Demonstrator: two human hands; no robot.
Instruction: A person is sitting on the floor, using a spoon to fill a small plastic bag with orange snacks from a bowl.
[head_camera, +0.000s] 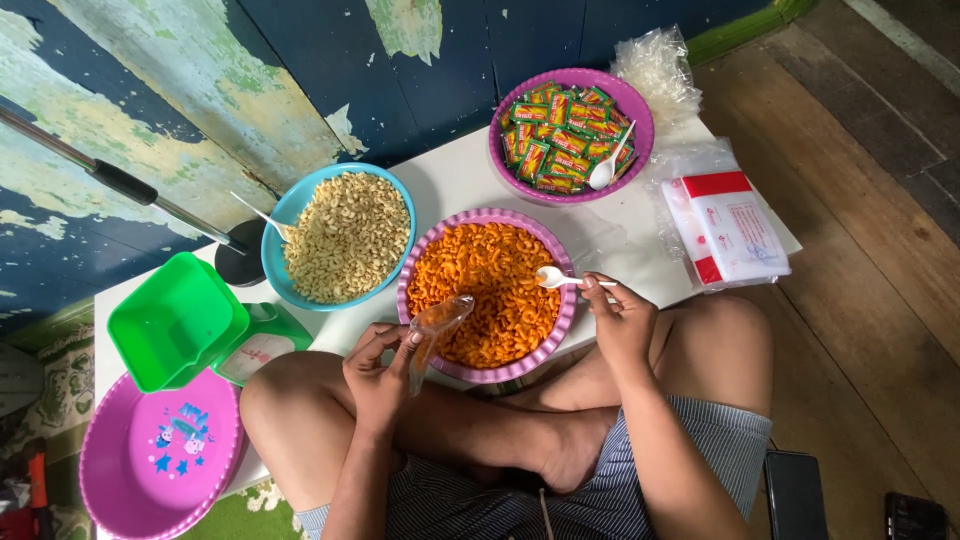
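My left hand (380, 370) holds a small clear plastic bag (436, 322) partly filled with orange snacks, over the near edge of a purple bowl (556, 330) full of orange curl snacks. My right hand (620, 315) grips a white plastic spoon (553, 278) whose bowl rests at the purple bowl's right rim. I sit cross-legged with my bare knees against the low white table (460, 180).
A blue bowl (283, 222) of pale puffed snacks with a spoon stands to the left. A second purple bowl (640, 130) holds small wrapped packets and a white spoon. Stacked clear bags (725, 225) lie right. A green container (175, 320) and a purple lid (160, 455) sit left.
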